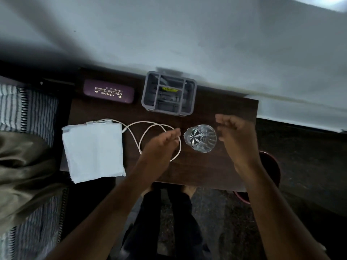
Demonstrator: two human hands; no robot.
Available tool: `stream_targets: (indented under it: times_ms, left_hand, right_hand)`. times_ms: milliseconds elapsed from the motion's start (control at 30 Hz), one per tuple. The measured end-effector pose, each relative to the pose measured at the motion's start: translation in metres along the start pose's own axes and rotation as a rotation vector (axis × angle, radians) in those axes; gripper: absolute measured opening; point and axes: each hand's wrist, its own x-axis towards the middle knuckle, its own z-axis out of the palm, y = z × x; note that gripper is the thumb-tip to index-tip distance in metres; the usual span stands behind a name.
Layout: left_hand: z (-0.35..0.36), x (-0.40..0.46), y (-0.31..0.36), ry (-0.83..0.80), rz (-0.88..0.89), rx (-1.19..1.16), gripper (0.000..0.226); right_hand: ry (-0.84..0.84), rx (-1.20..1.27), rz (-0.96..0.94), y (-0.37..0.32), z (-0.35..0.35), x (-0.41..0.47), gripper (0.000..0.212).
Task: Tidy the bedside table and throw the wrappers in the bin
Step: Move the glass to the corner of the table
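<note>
While both hands hover over the dark wooden bedside table, neither grips anything: the left hand is open with fingers stretched toward a cut-glass tumbler, its fingertips just short of the rim, and the right hand is loosely curled and empty just beside the glass at 3 o'clock. The left hand lies over a looped white cable, which runs to 9 o'clock and meets a folded white cloth that overhangs the table's near edge. Bare wood lies open between the glass and the near edge, and from the glass out to the right edge. At 12 o'clock, against the pale wall, stands a grey divided organiser holding something with a yellow label too blurred to read. At 10 o'clock a purple spectacle case reads "PRINCE OPTICALS ROURKELA" in gold. A dark red bin sits on the floor off the table's right corner at 4 o'clock, partly hidden by the right forearm. Striped bedding borders the left side.
</note>
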Motion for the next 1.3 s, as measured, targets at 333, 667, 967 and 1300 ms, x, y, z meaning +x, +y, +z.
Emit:
stream_targets:
  times_ms: [333,667,967,1300]
  left_hand:
    - [0.028,-0.002,-0.003,0.009,0.006,0.025,0.071]
    - [0.035,-0.009,0.014,0.002,-0.013,0.173,0.066]
    - [0.073,0.024,0.041,-0.067,0.049,0.162,0.066]
    - [0.108,0.056,0.090,-0.086,0.136,0.257,0.050]
  right_hand:
    - [-0.237,-0.074,-0.120,0.048,0.017,-0.036,0.115]
    - [-0.026,-0.135,-0.316,0.050,0.027,-0.023,0.076]
    - [0.117,-0.106,-0.401,0.039,-0.018,0.002,0.062]
    - [0.162,-0.182,-0.440,0.035,-0.051,0.057,0.059]
